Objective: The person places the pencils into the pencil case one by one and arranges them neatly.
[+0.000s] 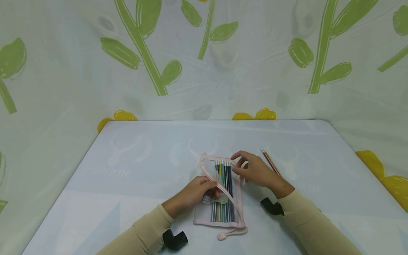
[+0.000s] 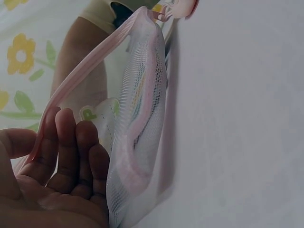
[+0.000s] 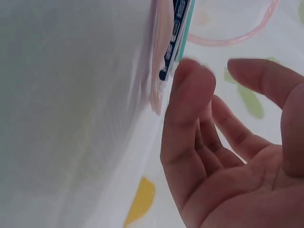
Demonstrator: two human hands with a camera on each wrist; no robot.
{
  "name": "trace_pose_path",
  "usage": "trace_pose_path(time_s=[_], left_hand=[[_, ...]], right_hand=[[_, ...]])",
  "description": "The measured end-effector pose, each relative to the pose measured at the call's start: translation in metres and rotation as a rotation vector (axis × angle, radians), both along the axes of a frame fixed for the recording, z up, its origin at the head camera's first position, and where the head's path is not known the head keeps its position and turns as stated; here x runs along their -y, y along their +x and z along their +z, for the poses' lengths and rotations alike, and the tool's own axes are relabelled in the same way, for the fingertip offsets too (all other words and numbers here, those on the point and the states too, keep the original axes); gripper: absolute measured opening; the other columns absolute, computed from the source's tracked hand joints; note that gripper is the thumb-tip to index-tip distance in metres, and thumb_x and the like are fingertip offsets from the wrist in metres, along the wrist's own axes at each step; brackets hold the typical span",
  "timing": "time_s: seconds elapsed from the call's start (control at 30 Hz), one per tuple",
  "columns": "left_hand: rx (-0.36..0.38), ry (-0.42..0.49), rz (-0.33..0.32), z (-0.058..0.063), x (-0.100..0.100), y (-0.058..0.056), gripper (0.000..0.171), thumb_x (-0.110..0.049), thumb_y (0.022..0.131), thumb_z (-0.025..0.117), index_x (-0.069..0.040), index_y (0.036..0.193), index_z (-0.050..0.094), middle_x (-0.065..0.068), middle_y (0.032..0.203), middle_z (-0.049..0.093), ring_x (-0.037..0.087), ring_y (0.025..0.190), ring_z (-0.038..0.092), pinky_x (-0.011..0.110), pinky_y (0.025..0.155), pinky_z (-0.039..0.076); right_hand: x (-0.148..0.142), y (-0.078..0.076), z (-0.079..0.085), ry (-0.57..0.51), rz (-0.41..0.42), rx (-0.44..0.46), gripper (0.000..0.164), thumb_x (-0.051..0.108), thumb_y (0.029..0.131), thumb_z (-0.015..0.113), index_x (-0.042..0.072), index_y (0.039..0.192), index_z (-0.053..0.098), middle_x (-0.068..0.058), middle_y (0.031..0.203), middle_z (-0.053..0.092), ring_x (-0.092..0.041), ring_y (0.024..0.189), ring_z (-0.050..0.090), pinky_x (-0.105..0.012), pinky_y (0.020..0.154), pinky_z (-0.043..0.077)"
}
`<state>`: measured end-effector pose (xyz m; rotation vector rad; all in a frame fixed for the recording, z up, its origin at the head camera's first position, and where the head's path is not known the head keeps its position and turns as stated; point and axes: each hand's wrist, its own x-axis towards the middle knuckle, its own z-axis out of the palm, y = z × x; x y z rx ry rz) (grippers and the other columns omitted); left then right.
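A mesh zip pouch (image 1: 202, 216) with pink edging lies in front of me, its opening lifted wide. Inside is a row of several pencils (image 1: 227, 180), dark, teal and yellow among them. My left hand (image 1: 198, 189) pinches the pink zipper edge (image 2: 80, 71) between thumb and forefinger, holding it up off the pencils. At the pouch's upper right corner is my right hand (image 1: 256, 171), fingers loosely bent and apart, close to the pencil ends. Between those fingers the right wrist view shows nothing held. Part of the pouch's printed patch (image 2: 102, 114) appears beyond the left fingers.
Two pencils (image 1: 271, 161), one of them red, lie on the table (image 1: 153, 156) behind my right wrist. A pink zipper pull (image 1: 222, 236) hangs off the pouch's near corner. Black wrist devices (image 1: 174, 240) sit under both forearms. A leaf-patterned curtain (image 1: 255, 71) surrounds the table.
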<state>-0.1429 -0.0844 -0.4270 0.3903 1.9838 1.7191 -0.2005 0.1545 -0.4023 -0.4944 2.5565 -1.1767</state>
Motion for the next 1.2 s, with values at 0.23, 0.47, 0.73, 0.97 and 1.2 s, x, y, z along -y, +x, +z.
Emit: trace_pose_path(time_s=[0.23,0.47,0.73,0.97,1.2], left_hand=[[0.009,0.003,0.002,-0.001,0.000,0.000,0.037,-0.021,0.105,0.045,0.008,0.101,0.067,-0.004,0.080,0.067,0.008,0.082,0.061,0.025,0.084,0.049],[-0.002,0.009,-0.007,-0.001,0.001,-0.001,0.037,-0.020,0.105,0.044,0.009,0.101,0.067,-0.004,0.080,0.066,0.008,0.082,0.061,0.025,0.083,0.049],[-0.004,0.014,-0.006,-0.001,0.001,-0.001,0.037,-0.019,0.105,0.044,0.009,0.100,0.067,-0.004,0.079,0.066,0.008,0.081,0.060,0.025,0.082,0.049],[0.000,0.013,-0.001,-0.003,0.001,-0.001,0.036,-0.019,0.105,0.045,0.009,0.100,0.067,-0.004,0.080,0.066,0.008,0.081,0.060,0.025,0.082,0.049],[0.006,0.019,-0.002,-0.003,0.000,-0.001,0.036,-0.019,0.105,0.045,0.009,0.100,0.067,-0.004,0.079,0.065,0.008,0.082,0.061,0.025,0.083,0.049]], right_hand=[[-0.003,0.000,0.006,0.046,-0.063,-0.080,0.035,0.016,0.093,0.070,0.007,0.126,0.060,-0.011,0.094,0.062,-0.019,0.068,0.064,-0.031,0.056,0.055],[-0.009,-0.003,0.009,0.076,-0.098,-0.150,0.034,0.015,0.094,0.068,0.007,0.126,0.060,-0.010,0.096,0.064,-0.016,0.065,0.061,-0.031,0.056,0.052],[-0.014,-0.006,0.011,0.121,-0.150,-0.228,0.034,0.013,0.093,0.069,0.006,0.125,0.061,-0.010,0.095,0.066,-0.022,0.084,0.064,-0.030,0.065,0.052],[-0.020,-0.011,0.009,0.147,-0.161,-0.278,0.036,0.011,0.093,0.067,0.004,0.128,0.060,-0.016,0.105,0.068,-0.030,0.097,0.066,-0.046,0.085,0.057],[-0.026,-0.015,0.008,0.162,-0.164,-0.286,0.048,0.009,0.093,0.067,0.002,0.139,0.053,-0.025,0.129,0.062,-0.041,0.116,0.061,-0.053,0.100,0.050]])
